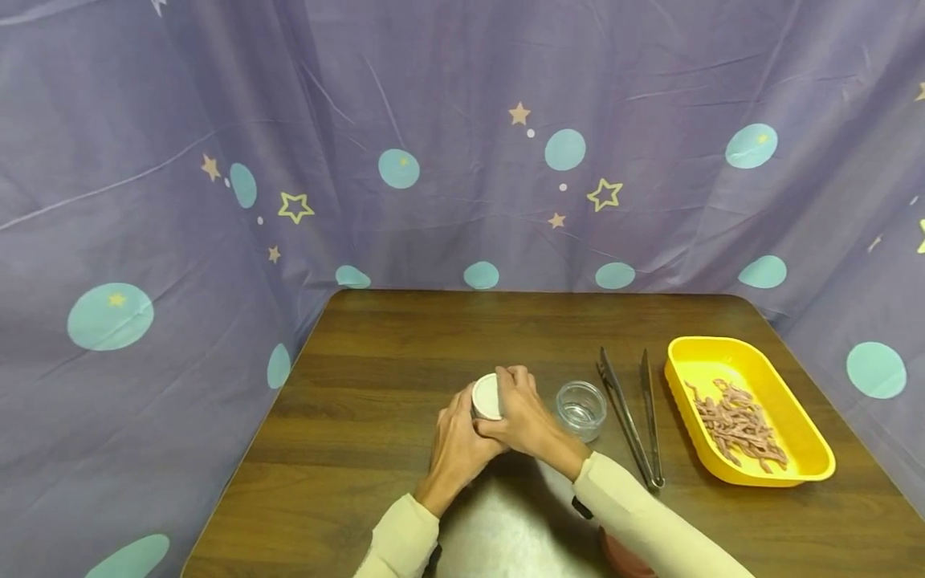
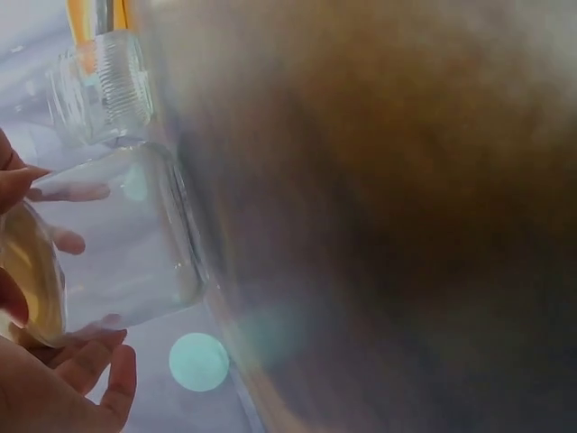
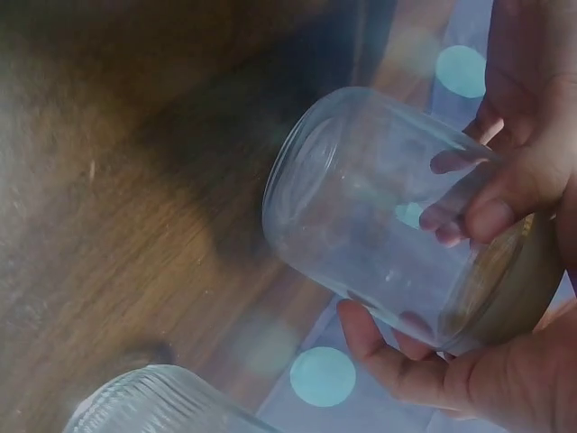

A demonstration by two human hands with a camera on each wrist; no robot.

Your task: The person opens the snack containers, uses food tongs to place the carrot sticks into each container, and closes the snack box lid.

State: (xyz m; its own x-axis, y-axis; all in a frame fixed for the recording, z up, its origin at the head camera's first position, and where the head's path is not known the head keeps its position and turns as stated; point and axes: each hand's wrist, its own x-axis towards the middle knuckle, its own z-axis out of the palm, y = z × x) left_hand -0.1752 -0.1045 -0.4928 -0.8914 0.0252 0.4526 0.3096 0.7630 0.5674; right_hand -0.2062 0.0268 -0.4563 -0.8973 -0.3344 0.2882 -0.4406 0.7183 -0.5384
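Observation:
A clear glass jar (image 3: 370, 207) with a lid (image 1: 487, 397) is held between both hands. Its lid looks white from above and golden through the glass. My left hand (image 1: 458, 449) grips the jar from the left, its fingers bent round the upper part. From the right, my right hand (image 1: 523, 413) grips the lid, thumb on the near side and fingers on the far side. No contents show through the glass. Whether the jar's base touches the table cannot be told. Just right of the hands stands a second glass jar (image 1: 580, 411), lidless, with a ribbed neck.
Metal tongs (image 1: 629, 417) lie spread on the wooden table (image 1: 347, 417), right of the second jar. Beyond them is a yellow tray (image 1: 805, 433) holding brownish strips (image 1: 740, 425). A reddish object (image 1: 621, 558) is partly hidden under the right sleeve. Patterned curtains (image 1: 462, 144) surround the table.

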